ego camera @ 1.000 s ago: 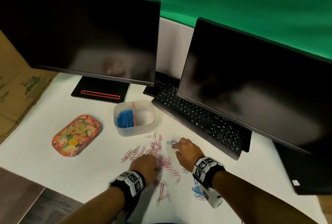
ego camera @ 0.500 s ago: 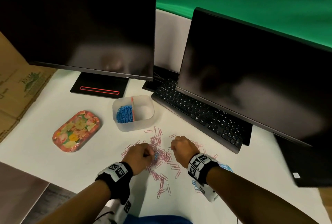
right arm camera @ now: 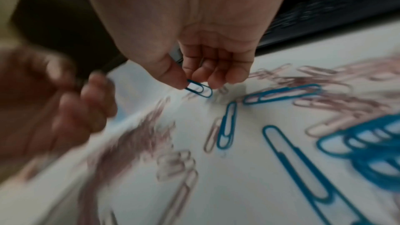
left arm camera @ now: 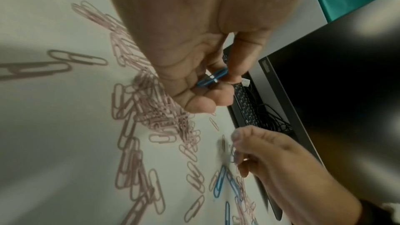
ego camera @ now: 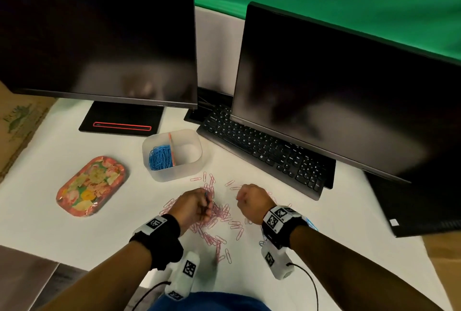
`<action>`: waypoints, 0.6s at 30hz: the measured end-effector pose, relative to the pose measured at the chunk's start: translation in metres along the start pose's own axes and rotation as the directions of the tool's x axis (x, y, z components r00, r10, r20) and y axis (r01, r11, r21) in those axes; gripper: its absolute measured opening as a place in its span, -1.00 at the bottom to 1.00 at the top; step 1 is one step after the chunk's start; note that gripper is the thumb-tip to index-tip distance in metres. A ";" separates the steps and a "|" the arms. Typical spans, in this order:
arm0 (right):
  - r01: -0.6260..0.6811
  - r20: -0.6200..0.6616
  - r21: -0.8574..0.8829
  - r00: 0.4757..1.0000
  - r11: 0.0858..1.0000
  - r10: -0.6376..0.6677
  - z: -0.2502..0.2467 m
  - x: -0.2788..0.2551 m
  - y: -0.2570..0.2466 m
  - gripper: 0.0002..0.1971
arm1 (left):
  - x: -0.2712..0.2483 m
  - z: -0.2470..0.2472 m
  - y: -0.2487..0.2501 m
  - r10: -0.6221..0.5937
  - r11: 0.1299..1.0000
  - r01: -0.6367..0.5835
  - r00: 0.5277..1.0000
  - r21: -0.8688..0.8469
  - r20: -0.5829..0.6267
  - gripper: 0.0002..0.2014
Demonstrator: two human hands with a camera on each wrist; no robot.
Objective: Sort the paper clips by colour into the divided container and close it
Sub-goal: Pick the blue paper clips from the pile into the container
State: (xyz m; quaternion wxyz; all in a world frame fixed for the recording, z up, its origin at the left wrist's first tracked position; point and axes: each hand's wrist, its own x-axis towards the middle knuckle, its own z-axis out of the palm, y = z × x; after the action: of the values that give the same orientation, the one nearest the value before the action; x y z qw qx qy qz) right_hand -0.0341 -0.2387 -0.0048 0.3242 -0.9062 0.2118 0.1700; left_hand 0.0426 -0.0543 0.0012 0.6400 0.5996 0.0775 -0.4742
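Observation:
A clear divided container (ego camera: 174, 171) stands open on the white desk, blue clips (ego camera: 161, 157) filling its left half and its right half bare. Pink paper clips (ego camera: 219, 220) lie scattered in front of it. My left hand (ego camera: 197, 204) hovers over the pile and pinches a blue clip (left arm camera: 213, 76) between thumb and fingers. My right hand (ego camera: 252, 200), just right of it, pinches another blue clip (right arm camera: 200, 89) at its fingertips. More blue clips (right arm camera: 281, 93) lie on the desk under the right wrist.
The flowered lid (ego camera: 91, 185) lies left of the container. A black keyboard (ego camera: 264, 151) runs diagonally under the right monitor (ego camera: 336, 91). The left monitor (ego camera: 99, 33) and its stand (ego camera: 122, 121) sit behind the container. Cardboard (ego camera: 20, 123) borders the desk's left edge.
Both hands drew back slightly from the pile and lifted, each now pinching a blue clip. The right hand left the far blue clip's spot and curled in.

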 end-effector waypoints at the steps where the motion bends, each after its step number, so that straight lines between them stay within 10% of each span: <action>1: -0.042 -0.054 0.106 0.997 0.994 0.048 -0.006 -0.003 0.007 -0.92 | 0.001 0.003 0.000 -0.004 1.000 0.004 1.000 0.020 0.008 -0.80; 7: -0.135 -0.060 0.701 0.967 0.700 0.246 -0.044 -0.044 0.059 -0.85 | 0.016 0.038 -0.013 0.073 0.849 -0.103 0.994 0.519 0.077 -0.62; 14: -0.229 0.070 0.886 0.925 0.402 0.374 -0.033 -0.091 0.101 -0.79 | 0.014 0.091 -0.035 0.136 0.458 -0.296 0.955 0.838 0.263 -0.80; 16: -0.242 0.047 0.851 0.919 0.466 0.391 -0.024 -0.098 0.107 -0.78 | 0.012 0.099 -0.041 0.137 0.288 -0.366 0.930 0.885 0.340 -0.92; 18: -0.184 -0.069 0.619 0.956 0.764 0.286 -0.012 -0.102 0.110 -0.79 | 0.011 0.104 -0.047 0.127 0.093 -0.434 0.898 0.896 0.422 -0.84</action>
State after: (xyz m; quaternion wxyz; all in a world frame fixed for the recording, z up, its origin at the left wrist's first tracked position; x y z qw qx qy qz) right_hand -0.1731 -0.2963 -0.0074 0.5550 -0.7311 0.3923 0.0595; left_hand -0.0334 -0.1397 -0.0112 0.1804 0.8091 -0.4410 -0.3442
